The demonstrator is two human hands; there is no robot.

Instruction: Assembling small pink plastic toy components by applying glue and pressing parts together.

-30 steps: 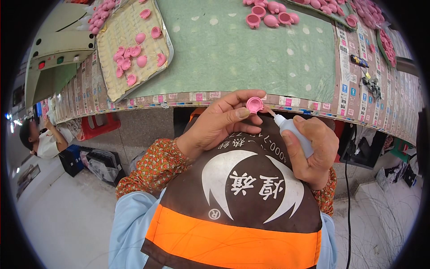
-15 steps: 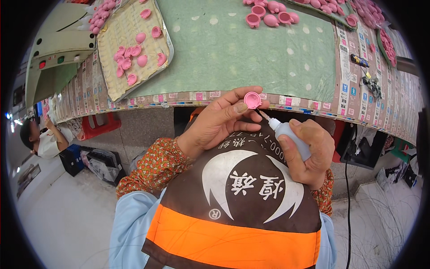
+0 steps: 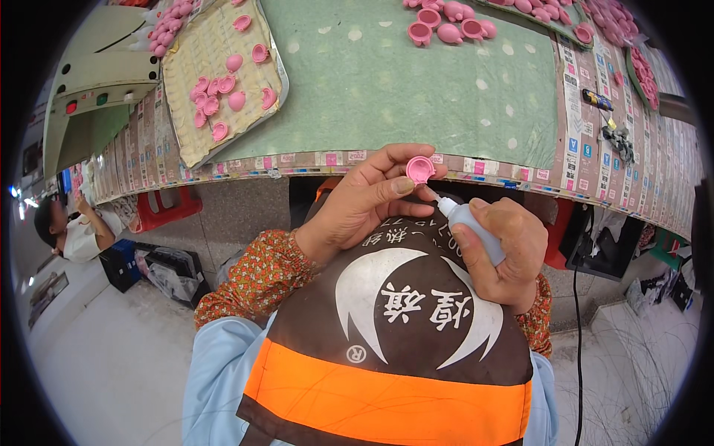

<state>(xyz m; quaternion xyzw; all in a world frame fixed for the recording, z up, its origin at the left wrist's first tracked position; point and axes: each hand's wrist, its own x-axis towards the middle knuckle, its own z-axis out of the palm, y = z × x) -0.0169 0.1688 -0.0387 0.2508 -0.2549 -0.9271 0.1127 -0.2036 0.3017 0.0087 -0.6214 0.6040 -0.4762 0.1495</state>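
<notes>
Between the thumb and fingers of my left hand (image 3: 375, 197) is a small pink hollow plastic half-shell (image 3: 421, 170), its round opening facing up. My right hand (image 3: 509, 249) is wrapped round a pale squeeze bottle (image 3: 476, 232) with a white cap and thin nozzle. The nozzle tip points up and left, close below the half-shell and near my left fingertips; whether it touches anything is too small to tell. Both hands are over my dark apron, just in front of the table edge.
A green spotted cloth (image 3: 387, 89) covers the table middle. At the left stands a cream-lined tray (image 3: 182, 137) with several pink pieces; more pink shells (image 3: 450, 33) are at the back. A grey-green machine (image 3: 97, 82) is far left. A seated person (image 3: 82, 227) is beyond it.
My right hand and the bottle have shifted slightly left and up, bringing the nozzle nearer my left fingertips. The left hand and the pink half-shell have barely moved.
</notes>
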